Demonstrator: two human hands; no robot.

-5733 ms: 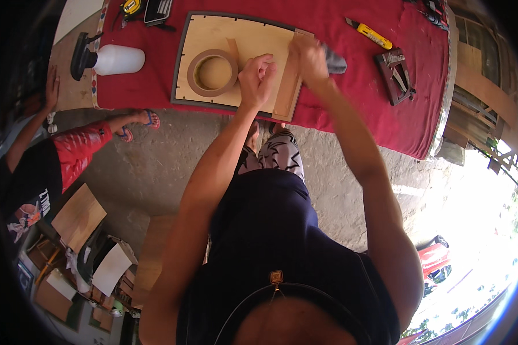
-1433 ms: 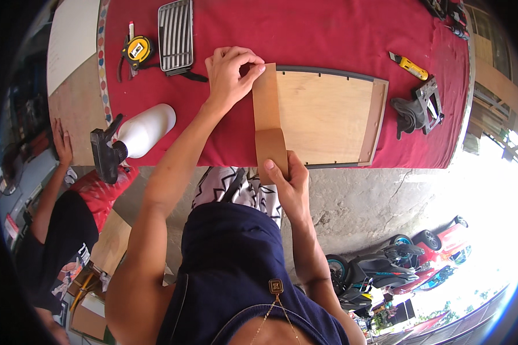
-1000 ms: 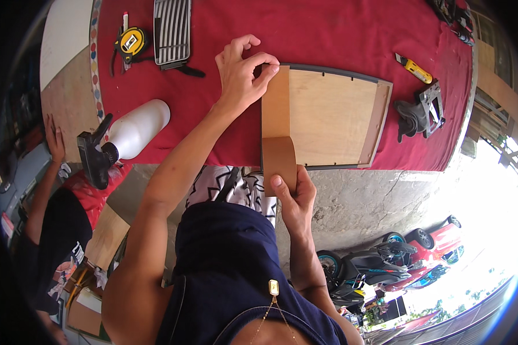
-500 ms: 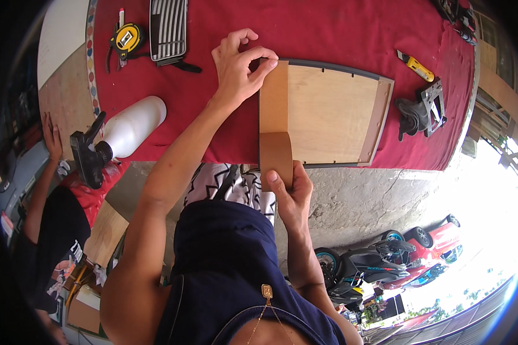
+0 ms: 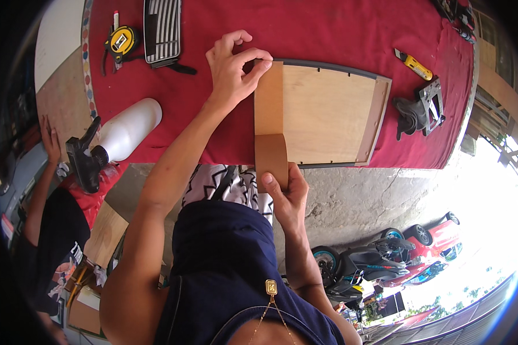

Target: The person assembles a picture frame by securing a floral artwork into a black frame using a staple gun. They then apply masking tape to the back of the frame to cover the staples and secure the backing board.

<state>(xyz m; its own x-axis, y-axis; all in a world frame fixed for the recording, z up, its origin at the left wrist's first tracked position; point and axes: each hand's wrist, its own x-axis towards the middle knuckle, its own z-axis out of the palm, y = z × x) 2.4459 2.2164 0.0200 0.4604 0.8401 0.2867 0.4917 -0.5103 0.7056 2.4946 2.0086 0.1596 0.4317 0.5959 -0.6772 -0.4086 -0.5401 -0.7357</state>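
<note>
The left hand (image 5: 233, 69) pinched the top end of a brown strip (image 5: 269, 123) lying along the wooden board (image 5: 328, 115) on the red table (image 5: 328, 29), while the right hand (image 5: 288, 192) gripped its bottom end.

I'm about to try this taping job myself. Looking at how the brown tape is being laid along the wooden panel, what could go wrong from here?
1. The brown tape is stretched between the left hand and right hand; uneven tension might skew or wrinkle it on the wooden panel.
2. The panel's near edge sits at the table edge, so a pull could drag it off.
</note>
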